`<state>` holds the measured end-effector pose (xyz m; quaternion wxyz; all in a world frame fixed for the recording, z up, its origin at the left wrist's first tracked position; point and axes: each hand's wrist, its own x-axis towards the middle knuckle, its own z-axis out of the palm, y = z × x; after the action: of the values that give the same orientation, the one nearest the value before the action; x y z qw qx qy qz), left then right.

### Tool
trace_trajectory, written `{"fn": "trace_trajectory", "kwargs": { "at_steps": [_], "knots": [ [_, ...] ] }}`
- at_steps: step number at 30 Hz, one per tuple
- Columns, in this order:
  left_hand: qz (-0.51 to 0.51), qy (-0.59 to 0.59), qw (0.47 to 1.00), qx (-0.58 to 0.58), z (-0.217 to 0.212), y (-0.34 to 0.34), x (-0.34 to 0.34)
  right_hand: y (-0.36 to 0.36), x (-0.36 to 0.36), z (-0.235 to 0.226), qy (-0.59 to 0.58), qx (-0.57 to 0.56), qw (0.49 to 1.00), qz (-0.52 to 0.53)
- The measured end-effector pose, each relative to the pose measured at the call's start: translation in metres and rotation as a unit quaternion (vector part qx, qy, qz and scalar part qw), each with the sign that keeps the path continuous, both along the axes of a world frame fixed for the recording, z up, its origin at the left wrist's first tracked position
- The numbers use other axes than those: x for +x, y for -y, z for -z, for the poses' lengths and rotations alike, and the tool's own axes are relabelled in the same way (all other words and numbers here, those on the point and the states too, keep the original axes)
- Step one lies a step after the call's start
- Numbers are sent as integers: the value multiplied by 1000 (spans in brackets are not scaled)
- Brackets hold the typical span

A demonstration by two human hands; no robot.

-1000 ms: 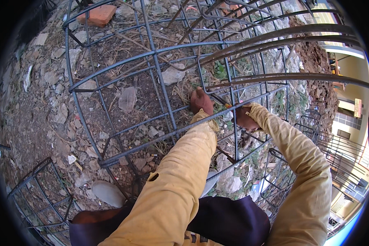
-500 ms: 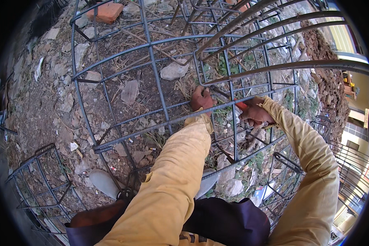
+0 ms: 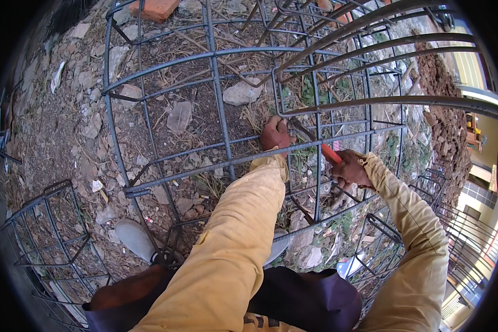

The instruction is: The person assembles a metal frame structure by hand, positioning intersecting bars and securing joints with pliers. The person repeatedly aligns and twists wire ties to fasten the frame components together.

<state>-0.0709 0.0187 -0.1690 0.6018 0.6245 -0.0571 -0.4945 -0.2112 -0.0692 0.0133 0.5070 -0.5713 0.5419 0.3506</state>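
Right hand grips red-handled tool; left hand state cannot be determined. Tool slippage could jam knuckles against adjacent rebar

We count one left hand, one right hand, one red-handled tool, two yellow sleeves, two grey shoes, at least three rebar cages, one orange brick at upper left, plus loose stones, too many to tally.

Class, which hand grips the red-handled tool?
The right hand: the red handle juts from its grip, while the left hand is away from that handle.
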Motion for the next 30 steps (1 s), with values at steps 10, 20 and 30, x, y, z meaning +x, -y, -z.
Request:
{"fn": "trace_trajectory", "kwargs": {
  "at_steps": [10, 20, 30],
  "knots": [
    [-44, 20, 999, 10, 12, 2, -8, 40, -19, 22, -59, -18, 981, -182],
    [-32, 47, 998, 2, 5, 2, -4, 29, 28, -20, -62, 8, 998, 3],
    [-28, 82, 996, 1, 28, 4, -13, 11, 11, -24, 20, 42, 990, 131]
  ]
}}
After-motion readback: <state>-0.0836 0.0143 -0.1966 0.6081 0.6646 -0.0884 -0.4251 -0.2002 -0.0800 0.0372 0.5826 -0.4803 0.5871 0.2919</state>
